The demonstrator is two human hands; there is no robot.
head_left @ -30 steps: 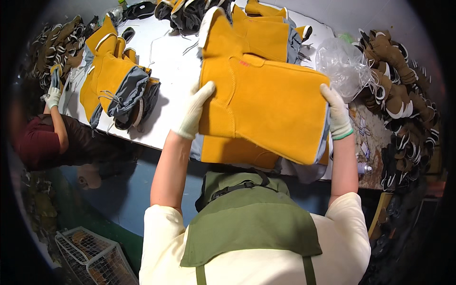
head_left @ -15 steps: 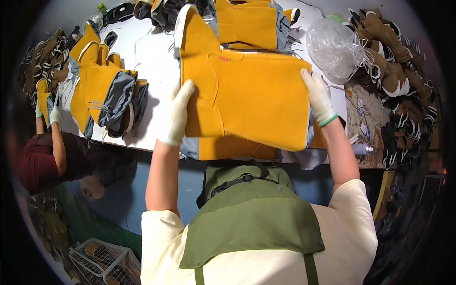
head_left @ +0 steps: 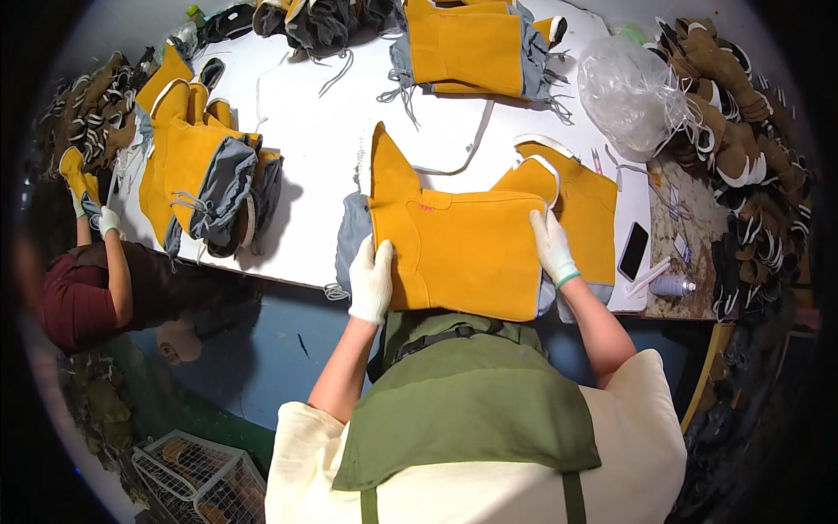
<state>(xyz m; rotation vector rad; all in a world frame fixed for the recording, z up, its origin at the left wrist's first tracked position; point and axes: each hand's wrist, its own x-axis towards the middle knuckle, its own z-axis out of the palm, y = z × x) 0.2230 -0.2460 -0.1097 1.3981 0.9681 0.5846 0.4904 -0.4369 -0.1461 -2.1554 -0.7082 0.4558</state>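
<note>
A flat yellow boot upper [head_left: 463,249] with a pale edge at its pointed end lies across the near edge of the table, held between my two gloved hands. My left hand [head_left: 371,279] closes on its left side, thumb on top. On the opposite side my right hand [head_left: 552,246] pinches the edge, its fingers partly hidden. Grey drawstring cloth [head_left: 353,231] shows beyond the left side. Another yellow upper [head_left: 589,223] lies on the table to the right, partly covered by the held one.
Yellow uppers stand in a pile [head_left: 196,162] on the left and a stack [head_left: 463,52] at the back. A clear plastic bag [head_left: 621,96], a phone [head_left: 633,251] and a spray can [head_left: 672,286] lie right. Brown pieces [head_left: 720,105] heap beyond. At far left a co-worker's gloved hand [head_left: 108,221] works.
Both hands have brought the boot upper down and nearer to me, from raised over the table to its near edge. The other upper on the right has come into view.
</note>
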